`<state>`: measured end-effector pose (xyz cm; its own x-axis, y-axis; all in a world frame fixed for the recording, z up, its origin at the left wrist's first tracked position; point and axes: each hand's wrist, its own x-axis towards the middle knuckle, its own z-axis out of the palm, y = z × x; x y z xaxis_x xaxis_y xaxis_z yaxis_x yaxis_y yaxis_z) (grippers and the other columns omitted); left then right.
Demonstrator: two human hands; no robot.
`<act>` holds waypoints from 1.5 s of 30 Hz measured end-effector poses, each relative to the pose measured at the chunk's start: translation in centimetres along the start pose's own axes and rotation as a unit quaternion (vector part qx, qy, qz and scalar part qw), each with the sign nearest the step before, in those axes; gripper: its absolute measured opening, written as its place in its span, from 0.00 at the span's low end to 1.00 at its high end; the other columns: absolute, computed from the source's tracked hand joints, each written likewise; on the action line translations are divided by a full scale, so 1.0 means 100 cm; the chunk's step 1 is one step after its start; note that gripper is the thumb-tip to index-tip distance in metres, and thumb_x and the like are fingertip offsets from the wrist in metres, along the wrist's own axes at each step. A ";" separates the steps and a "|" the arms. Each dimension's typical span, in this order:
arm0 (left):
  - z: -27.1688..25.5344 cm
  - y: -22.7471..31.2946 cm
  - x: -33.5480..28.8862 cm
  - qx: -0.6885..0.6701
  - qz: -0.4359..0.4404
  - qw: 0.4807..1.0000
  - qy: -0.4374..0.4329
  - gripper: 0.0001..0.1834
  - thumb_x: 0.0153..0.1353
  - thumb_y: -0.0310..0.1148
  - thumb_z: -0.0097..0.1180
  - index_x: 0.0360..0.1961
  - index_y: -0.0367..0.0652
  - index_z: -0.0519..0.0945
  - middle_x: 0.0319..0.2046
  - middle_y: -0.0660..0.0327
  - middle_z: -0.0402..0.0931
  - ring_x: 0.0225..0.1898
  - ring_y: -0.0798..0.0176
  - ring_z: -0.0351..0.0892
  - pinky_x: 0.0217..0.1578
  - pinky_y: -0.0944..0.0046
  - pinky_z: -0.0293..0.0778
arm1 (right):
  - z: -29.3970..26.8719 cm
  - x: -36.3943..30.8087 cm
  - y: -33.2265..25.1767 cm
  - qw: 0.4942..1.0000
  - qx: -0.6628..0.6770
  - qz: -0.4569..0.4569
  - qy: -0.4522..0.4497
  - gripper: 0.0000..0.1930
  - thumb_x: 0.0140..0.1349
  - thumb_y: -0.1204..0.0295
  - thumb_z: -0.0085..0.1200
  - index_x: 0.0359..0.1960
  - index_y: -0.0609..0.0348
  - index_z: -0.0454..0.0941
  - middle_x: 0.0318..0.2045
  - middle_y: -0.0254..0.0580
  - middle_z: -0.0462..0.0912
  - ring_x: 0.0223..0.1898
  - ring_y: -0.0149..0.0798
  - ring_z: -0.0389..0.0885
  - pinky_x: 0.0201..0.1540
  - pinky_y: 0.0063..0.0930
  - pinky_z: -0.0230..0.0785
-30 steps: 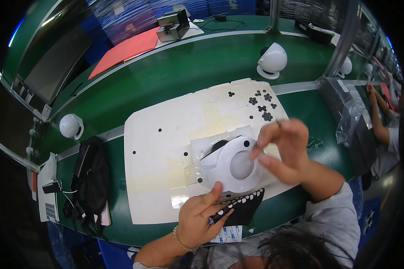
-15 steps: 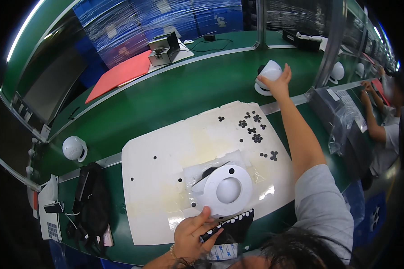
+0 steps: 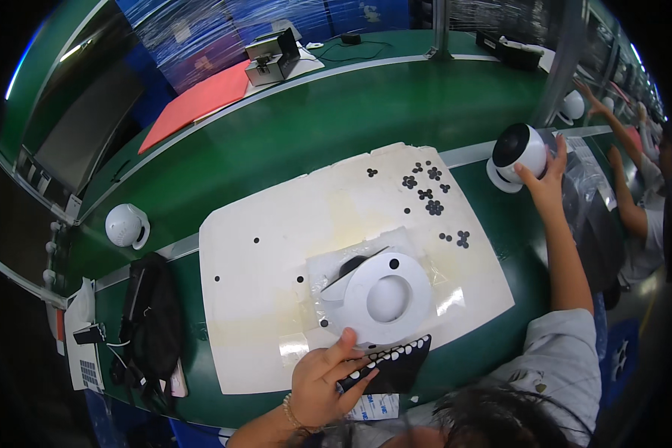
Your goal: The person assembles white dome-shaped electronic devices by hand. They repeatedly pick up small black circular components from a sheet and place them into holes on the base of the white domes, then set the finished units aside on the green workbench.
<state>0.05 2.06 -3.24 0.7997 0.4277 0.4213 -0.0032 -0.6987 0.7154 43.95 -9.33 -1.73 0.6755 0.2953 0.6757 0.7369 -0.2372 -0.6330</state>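
My right hand (image 3: 549, 179) is closed around a white ball-shaped device (image 3: 532, 158) with a black round face and a ring-shaped foot, held over the right side of the bench. In front of me a similar device lies tipped over on a clear film pad, its white ring base (image 3: 357, 290) facing up. One black round pad (image 3: 394, 264) sits on that ring and another on its near edge. Beside the near edge, my left hand (image 3: 322, 381) grips a black sheet (image 3: 403, 366) with a row of white dots. Its thumb is at the ring's rim.
Clusters of black round pads (image 3: 434, 207) lie on the white board (image 3: 254, 321). Another white device (image 3: 127, 226) stands at the left, near a black bag (image 3: 153, 321). A metal box (image 3: 272, 58) sits at the back. People work at the right, beyond a grey box (image 3: 593, 216).
My right hand has brought the white device rightward and nearer, and its black face now shows. My left hand stays by the ring with the black sheet. The view has shifted slightly.
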 end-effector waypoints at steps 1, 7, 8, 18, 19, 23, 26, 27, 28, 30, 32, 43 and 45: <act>-0.001 0.000 0.002 0.009 0.005 1.000 0.002 0.09 0.38 0.25 0.64 0.24 0.36 0.79 0.55 0.56 0.64 0.28 0.63 0.77 0.28 0.67 0.72 | 0.001 -0.005 -0.019 0.995 -0.071 -0.068 0.028 0.48 0.41 0.72 0.62 0.62 0.58 0.41 0.58 0.51 0.52 0.57 0.52 0.59 0.57 0.39 0.54; 0.000 -0.003 0.001 0.013 0.002 1.000 0.013 0.09 0.38 0.25 0.64 0.24 0.36 0.79 0.56 0.56 0.63 0.28 0.63 0.77 0.29 0.67 0.72 | 0.029 -0.062 -0.154 0.881 0.289 -0.256 -0.275 0.33 0.48 0.81 0.54 0.56 0.58 0.53 0.34 0.40 0.74 0.44 0.38 0.70 0.53 0.36 0.55; 0.000 -0.002 0.001 0.013 0.003 1.000 0.019 0.09 0.38 0.25 0.64 0.24 0.36 0.79 0.56 0.56 0.63 0.28 0.62 0.77 0.29 0.67 0.72 | 0.035 -0.068 -0.170 0.849 0.327 -0.266 -0.317 0.32 0.49 0.82 0.53 0.56 0.58 0.53 0.33 0.39 0.74 0.42 0.37 0.71 0.53 0.36 0.53; 0.000 0.002 0.006 0.005 0.017 0.999 0.042 0.09 0.39 0.27 0.64 0.25 0.38 0.80 0.54 0.56 0.65 0.29 0.62 0.76 0.29 0.67 0.71 | 0.065 -0.091 -0.213 0.808 0.343 -0.192 -0.438 0.28 0.52 0.83 0.47 0.55 0.57 0.52 0.28 0.35 0.73 0.35 0.39 0.70 0.53 0.37 0.48; -0.001 0.003 0.007 0.006 0.015 0.999 0.043 0.09 0.39 0.27 0.64 0.25 0.38 0.80 0.54 0.57 0.66 0.29 0.62 0.76 0.29 0.67 0.71 | 0.066 -0.092 -0.214 0.808 0.344 -0.193 -0.439 0.28 0.52 0.83 0.47 0.55 0.57 0.52 0.28 0.35 0.73 0.35 0.39 0.70 0.53 0.37 0.48; 0.000 0.002 0.007 0.008 0.011 0.999 0.041 0.09 0.39 0.27 0.64 0.26 0.39 0.80 0.54 0.57 0.66 0.28 0.63 0.76 0.28 0.67 0.70 | 0.067 -0.092 -0.215 0.806 0.340 -0.193 -0.444 0.28 0.52 0.83 0.47 0.55 0.57 0.52 0.28 0.34 0.73 0.34 0.38 0.71 0.53 0.37 0.48; 0.000 0.002 0.006 0.010 0.013 0.999 0.043 0.10 0.39 0.27 0.64 0.26 0.39 0.80 0.54 0.56 0.66 0.28 0.63 0.76 0.28 0.68 0.70 | 0.068 -0.093 -0.216 0.804 0.340 -0.195 -0.447 0.29 0.52 0.83 0.47 0.55 0.56 0.51 0.27 0.34 0.73 0.34 0.37 0.71 0.53 0.38 0.48; -0.001 0.002 0.006 0.010 0.013 0.999 0.042 0.10 0.39 0.27 0.64 0.26 0.39 0.80 0.54 0.57 0.66 0.28 0.63 0.76 0.28 0.68 0.69 | 0.069 -0.093 -0.216 0.805 0.337 -0.199 -0.446 0.29 0.52 0.83 0.47 0.55 0.56 0.51 0.27 0.34 0.73 0.33 0.37 0.71 0.52 0.37 0.48; -0.001 0.003 0.007 0.011 0.013 0.999 0.041 0.10 0.39 0.27 0.64 0.26 0.39 0.80 0.54 0.57 0.66 0.28 0.63 0.76 0.28 0.68 0.69 | 0.069 -0.093 -0.216 0.806 0.335 -0.202 -0.444 0.29 0.52 0.83 0.47 0.55 0.56 0.51 0.27 0.34 0.73 0.33 0.36 0.71 0.52 0.37 0.48; -0.001 0.002 0.007 0.011 0.014 0.999 0.037 0.10 0.39 0.27 0.64 0.26 0.39 0.80 0.55 0.56 0.65 0.27 0.63 0.76 0.27 0.67 0.69 | 0.068 -0.094 -0.216 0.811 0.342 -0.197 -0.431 0.26 0.51 0.83 0.48 0.53 0.56 0.56 0.28 0.34 0.74 0.34 0.36 0.72 0.53 0.38 0.48; -0.002 0.001 0.007 0.009 0.017 0.999 0.030 0.09 0.40 0.27 0.63 0.26 0.39 0.80 0.55 0.56 0.65 0.26 0.63 0.76 0.27 0.67 0.69 | 0.065 -0.094 -0.217 0.832 0.308 -0.231 -0.398 0.23 0.50 0.81 0.50 0.49 0.55 0.62 0.31 0.33 0.75 0.36 0.35 0.73 0.53 0.39 0.48; -0.001 0.005 0.008 -0.035 0.001 0.999 0.027 0.10 0.41 0.24 0.59 0.29 0.33 0.79 0.54 0.54 0.65 0.25 0.58 0.75 0.28 0.65 0.70 | 0.024 -0.106 -0.198 0.865 0.199 -0.295 -0.354 0.09 0.49 0.70 0.56 0.34 0.51 0.76 0.55 0.45 0.63 0.59 0.52 0.56 0.56 0.44 0.44; -0.001 0.008 0.008 -0.042 -0.011 0.999 0.029 0.11 0.41 0.23 0.58 0.30 0.32 0.79 0.53 0.53 0.66 0.25 0.58 0.75 0.28 0.65 0.70 | 0.024 -0.112 -0.196 0.854 0.213 -0.281 -0.382 0.06 0.50 0.70 0.56 0.31 0.51 0.76 0.57 0.47 0.61 0.61 0.54 0.50 0.57 0.45 0.42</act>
<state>0.58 1.90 -2.29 0.7636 0.4771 0.4350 -0.0377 -0.6396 0.7678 21.88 -5.83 2.16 -0.1166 0.8075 0.5783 0.7528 0.4517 -0.4788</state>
